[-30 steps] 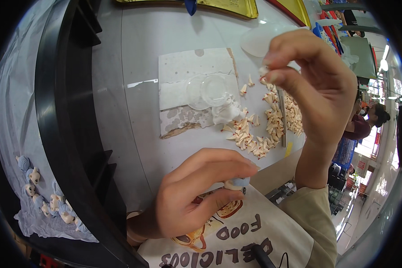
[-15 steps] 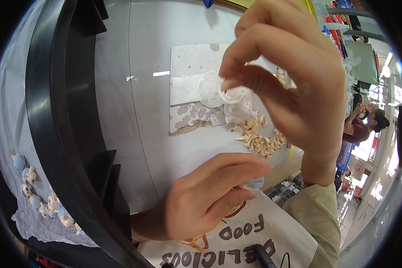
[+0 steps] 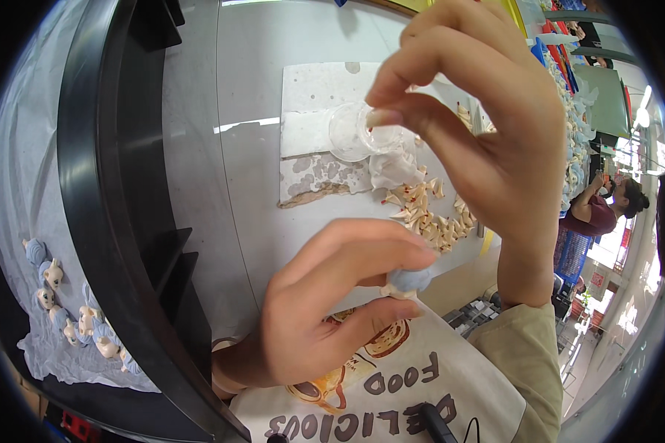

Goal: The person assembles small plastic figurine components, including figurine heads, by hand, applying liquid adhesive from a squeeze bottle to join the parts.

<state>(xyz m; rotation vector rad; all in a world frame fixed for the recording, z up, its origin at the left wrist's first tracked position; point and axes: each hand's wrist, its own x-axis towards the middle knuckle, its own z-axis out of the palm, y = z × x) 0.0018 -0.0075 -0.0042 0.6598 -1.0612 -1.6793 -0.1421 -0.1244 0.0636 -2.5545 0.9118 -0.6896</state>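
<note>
My left hand [image 3: 325,303] is curled at the lower middle. Between its thumb and fingertips sits a small blue-and-cream figurine [image 3: 408,280], partly hidden by the fingers. Higher up, my right hand [image 3: 488,111] is in a pinch, thumb against forefinger. A tiny dark reddish speck shows at the pinch, too small to name. Beyond these fingertips are a clear round dish [image 3: 346,133] and a crumpled white tissue [image 3: 393,171], by a worn, stained white board [image 3: 314,122]. Small cream pointed pieces [image 3: 428,218], some red-tipped, lie in a loose pile between my hands.
A black shelf frame [image 3: 89,184] runs along my left. Past it, several similar blue-and-cream figurines [image 3: 48,277] lie on thin white sheeting [image 3: 22,177]. A printed white apron [image 3: 399,391] covers my lap. At far right a person [image 3: 598,210] in dark red works near blue crates [image 3: 571,255].
My left hand has risen slightly and turned, showing more of the figurine. The right hand keeps its pinch with only a slight shift. The whole view has tilted a little.
</note>
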